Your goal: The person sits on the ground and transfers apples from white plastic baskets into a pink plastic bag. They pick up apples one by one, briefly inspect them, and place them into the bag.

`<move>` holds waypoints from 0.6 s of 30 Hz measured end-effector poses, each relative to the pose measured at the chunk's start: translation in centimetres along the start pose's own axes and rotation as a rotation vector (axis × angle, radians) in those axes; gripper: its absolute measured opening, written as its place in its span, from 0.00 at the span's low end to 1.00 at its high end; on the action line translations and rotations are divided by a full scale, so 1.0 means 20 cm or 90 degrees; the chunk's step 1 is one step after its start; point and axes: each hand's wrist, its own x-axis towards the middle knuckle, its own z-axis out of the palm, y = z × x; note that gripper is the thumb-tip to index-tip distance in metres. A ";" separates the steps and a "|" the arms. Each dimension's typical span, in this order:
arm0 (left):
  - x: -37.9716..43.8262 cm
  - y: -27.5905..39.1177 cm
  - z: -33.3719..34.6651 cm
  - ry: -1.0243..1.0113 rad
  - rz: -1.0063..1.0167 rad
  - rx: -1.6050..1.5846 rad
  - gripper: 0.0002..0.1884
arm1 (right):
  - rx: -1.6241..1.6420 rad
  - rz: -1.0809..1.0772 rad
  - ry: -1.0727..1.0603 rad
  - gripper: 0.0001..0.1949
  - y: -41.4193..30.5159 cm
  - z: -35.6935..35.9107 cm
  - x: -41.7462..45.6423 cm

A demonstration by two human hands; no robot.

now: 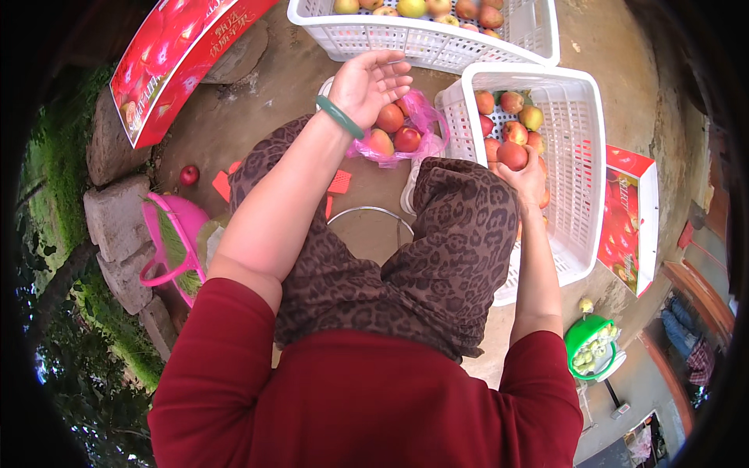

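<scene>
My left hand [373,85], a green bangle [339,117] on its wrist, hangs with the palm up and the fingers loosely spread, holding nothing. Just beyond my knees, partly behind that hand, a thin pink plastic bag [433,126] lies open with several red apples [408,139] inside. To the right, my right hand [529,178] grips a red apple [512,156] over the near left side of a white slatted plastic crate [570,175]. More red and yellow-green apples [515,133] lie in that crate, some hidden behind my hand and knee.
Another white crate [409,44] with apples stands ahead. Printed apple cartons [175,64] sit at the left and right. A pink basket [181,222] and a loose apple [189,175] are by the stone edging. At the lower right is a green bucket [590,348]; a person [687,339] is farther off.
</scene>
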 end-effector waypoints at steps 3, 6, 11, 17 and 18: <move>-0.02 -0.04 -0.01 -0.022 -0.011 0.020 0.16 | 0.102 -0.067 0.060 0.34 -0.04 -0.17 -0.01; -0.03 -0.07 -0.01 -0.063 -0.027 0.047 0.16 | 0.181 -0.156 0.115 0.32 -0.17 -0.35 -0.06; -0.12 -0.15 -0.05 -0.143 -0.036 0.104 0.18 | 0.210 -0.235 0.054 0.32 -0.56 -0.51 -0.25; -0.31 -0.24 -0.04 -0.200 -0.056 0.046 0.19 | 0.111 -0.376 -0.008 0.32 -0.84 -0.41 -0.41; -0.34 -0.25 -0.06 -0.203 -0.051 0.035 0.20 | 0.080 -0.415 0.000 0.33 -0.87 -0.35 -0.43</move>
